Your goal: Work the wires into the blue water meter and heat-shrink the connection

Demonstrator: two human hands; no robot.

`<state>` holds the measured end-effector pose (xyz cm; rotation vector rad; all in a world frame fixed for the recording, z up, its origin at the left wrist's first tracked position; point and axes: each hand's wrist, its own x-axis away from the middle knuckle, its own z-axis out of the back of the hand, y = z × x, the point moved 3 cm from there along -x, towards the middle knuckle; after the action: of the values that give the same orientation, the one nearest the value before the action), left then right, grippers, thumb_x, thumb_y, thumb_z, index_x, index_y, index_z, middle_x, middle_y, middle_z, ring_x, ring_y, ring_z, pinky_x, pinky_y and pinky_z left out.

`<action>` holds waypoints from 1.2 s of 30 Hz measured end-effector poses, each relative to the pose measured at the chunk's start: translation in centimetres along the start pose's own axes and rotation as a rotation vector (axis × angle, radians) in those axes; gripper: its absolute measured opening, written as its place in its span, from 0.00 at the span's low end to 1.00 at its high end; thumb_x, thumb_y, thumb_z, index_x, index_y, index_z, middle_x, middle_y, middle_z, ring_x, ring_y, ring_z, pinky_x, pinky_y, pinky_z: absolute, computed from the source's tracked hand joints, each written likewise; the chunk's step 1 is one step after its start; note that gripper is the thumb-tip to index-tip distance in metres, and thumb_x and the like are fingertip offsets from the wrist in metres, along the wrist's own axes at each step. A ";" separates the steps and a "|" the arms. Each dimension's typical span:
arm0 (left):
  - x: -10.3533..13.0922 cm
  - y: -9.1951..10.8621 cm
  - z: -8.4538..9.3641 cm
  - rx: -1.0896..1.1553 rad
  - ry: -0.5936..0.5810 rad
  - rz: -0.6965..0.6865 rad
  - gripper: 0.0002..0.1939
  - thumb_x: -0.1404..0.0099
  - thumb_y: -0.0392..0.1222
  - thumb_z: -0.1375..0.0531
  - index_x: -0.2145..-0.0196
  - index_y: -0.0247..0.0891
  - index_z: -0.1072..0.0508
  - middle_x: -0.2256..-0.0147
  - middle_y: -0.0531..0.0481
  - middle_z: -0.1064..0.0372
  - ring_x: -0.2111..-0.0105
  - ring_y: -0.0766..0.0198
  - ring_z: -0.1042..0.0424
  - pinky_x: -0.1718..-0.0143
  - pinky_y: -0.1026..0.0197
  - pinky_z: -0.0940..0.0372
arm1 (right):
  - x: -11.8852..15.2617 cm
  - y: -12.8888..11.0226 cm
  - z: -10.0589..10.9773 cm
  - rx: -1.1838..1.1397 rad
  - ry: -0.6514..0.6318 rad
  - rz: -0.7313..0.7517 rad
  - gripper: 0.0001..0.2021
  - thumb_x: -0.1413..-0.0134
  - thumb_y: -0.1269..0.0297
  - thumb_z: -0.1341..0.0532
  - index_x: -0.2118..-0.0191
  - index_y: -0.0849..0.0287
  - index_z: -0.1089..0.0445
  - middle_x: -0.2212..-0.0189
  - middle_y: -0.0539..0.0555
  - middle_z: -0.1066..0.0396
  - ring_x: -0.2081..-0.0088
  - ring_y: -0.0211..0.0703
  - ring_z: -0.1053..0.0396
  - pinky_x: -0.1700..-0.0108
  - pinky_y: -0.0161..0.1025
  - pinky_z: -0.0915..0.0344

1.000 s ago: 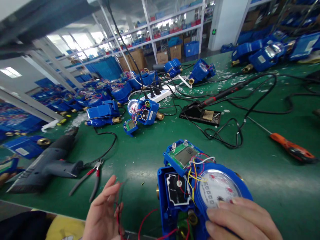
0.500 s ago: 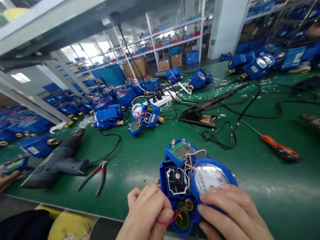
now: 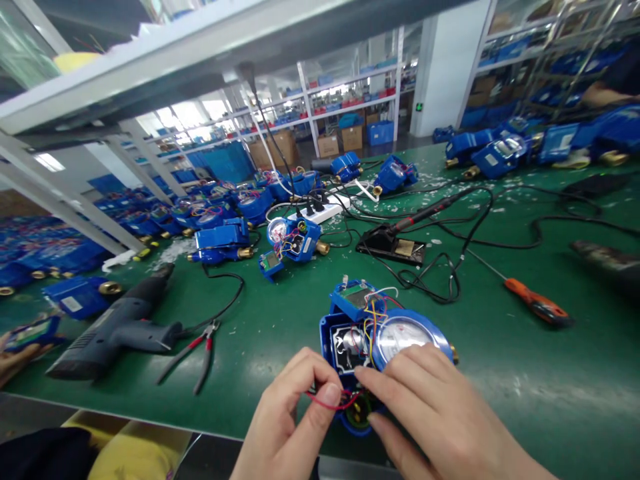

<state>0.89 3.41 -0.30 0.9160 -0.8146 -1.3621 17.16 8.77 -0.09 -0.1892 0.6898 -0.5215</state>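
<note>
Left hand (image 3: 290,420) pinches the red wire (image 3: 333,404) at the opened blue meter (image 3: 380,340); right hand (image 3: 440,413), fingers loosely spread, steadies it. Wiring step; seating needs precision.

The left hand (image 3: 287,417), open and apart from the blue water meter (image 3: 380,340) a second ago, has come in against its near edge and now pinches a red wire (image 3: 333,402). The right hand (image 3: 440,413) has slid off the dial's rim toward the left hand's fingertips.
</note>
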 end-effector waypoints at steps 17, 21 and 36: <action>1.7 -1.0 0.9 -0.323 0.215 -0.160 0.08 0.32 0.43 0.45 0.55 0.49 0.32 0.50 0.49 0.35 0.46 0.57 0.36 0.48 0.55 0.42 | -0.7 0.7 -0.7 -0.357 -0.195 -0.203 0.09 0.32 0.71 0.52 0.63 0.57 0.39 0.68 0.49 0.33 0.68 0.39 0.35 0.67 0.35 0.41; 2.6 0.5 -0.9 -0.457 0.567 -0.434 0.19 0.37 0.37 0.42 0.48 0.45 0.37 0.48 0.46 0.39 0.47 0.56 0.37 0.48 0.55 0.45 | -0.2 1.0 -0.4 -0.579 -0.237 -0.318 0.12 0.29 0.63 0.55 0.64 0.56 0.40 0.69 0.48 0.35 0.68 0.36 0.37 0.67 0.32 0.40; 1.5 -0.5 -3.8 -0.066 0.664 -0.236 0.08 0.37 0.33 0.42 0.63 0.45 0.29 0.69 0.56 0.29 0.67 0.64 0.30 0.55 0.58 0.42 | 1.4 2.0 -0.2 -1.002 -0.264 -0.487 0.15 0.30 0.50 0.54 0.61 0.53 0.39 0.70 0.48 0.45 0.69 0.35 0.44 0.66 0.29 0.40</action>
<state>4.16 2.22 -2.50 1.3386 -0.1554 -1.1587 18.78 9.78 -1.71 -1.3668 0.5929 -0.5581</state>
